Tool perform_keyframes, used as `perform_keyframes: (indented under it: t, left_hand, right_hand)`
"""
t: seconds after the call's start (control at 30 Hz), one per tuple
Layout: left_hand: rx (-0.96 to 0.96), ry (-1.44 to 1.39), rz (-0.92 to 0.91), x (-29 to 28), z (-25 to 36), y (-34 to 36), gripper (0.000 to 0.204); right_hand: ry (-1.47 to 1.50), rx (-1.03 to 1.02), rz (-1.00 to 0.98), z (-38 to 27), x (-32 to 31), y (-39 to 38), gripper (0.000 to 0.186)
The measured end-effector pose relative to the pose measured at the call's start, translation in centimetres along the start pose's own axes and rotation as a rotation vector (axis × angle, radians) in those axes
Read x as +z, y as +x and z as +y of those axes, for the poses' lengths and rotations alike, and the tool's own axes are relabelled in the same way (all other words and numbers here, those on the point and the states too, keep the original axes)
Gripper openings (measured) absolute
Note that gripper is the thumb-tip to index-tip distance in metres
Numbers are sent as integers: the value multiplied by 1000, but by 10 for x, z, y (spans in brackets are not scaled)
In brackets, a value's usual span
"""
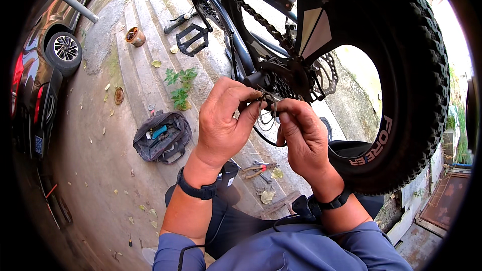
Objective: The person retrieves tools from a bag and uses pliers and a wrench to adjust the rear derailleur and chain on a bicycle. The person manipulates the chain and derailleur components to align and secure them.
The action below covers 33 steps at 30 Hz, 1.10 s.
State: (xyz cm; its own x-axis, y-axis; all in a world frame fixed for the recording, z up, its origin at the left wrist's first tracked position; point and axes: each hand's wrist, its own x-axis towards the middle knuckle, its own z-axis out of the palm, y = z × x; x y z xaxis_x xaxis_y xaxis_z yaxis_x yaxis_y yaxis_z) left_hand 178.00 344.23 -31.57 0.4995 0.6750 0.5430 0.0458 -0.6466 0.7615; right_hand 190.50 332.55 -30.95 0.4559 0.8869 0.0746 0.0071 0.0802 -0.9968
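Observation:
In front of the rear wheel's hub, my left hand (223, 123) and my right hand (304, 135) work close together on a thin wire cable (262, 118). Both are closed, pinching it between thumb and forefinger. The cable hangs in small loops between the fingertips, and its very ends are hidden by them. Below the loops a black cable housing (267, 142) curves toward my right hand. Just beyond is the bicycle's sprocket area (281, 84), with the chain (261, 19) running up from it. The knobby rear tire (419, 65) rises on the right, beside a brake disc (330, 76).
A dark tool bag (173, 158) lies open on the steps at left. Pliers (261, 168) rest on the step below my hands. A pedal (193, 41), a green plant (182, 95) and a small pot (135, 37) are farther off. A parked car (42, 65) stands far left.

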Motion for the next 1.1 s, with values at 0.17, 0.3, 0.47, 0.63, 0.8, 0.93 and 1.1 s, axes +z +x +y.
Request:
perform_keyframes:
  t: [0.17, 0.3, 0.47, 0.63, 0.8, 0.93, 1.1]
  left_hand:
    - [-8, 22, -1, 0, 2, 1, 20]
    - [-6, 32, -13, -2, 1, 1, 19]
    - [-24, 10, -13, -2, 0, -1, 20]
    - [10, 29, -44, -3, 6, 2, 24]
    - [36, 37, -10, -1, 1, -1, 28]
    - [52, 12, 27, 2, -1, -3, 27]
    - [17, -5, 45, 4, -1, -4, 25]
  right_hand:
    - [-1, -4, 0, 2, -1, 0, 13]
    - [3, 5, 3, 1, 0, 0, 13]
    - [-3, -6, 6, 2, -1, 0, 13]
    - [-3, -4, 3, 2, -1, 0, 13]
    - [-15, 6, -1, 1, 0, 0, 13]
    - [-23, -3, -3, 2, 0, 0, 12]
    - [-44, -2, -8, 1, -2, 1, 12]
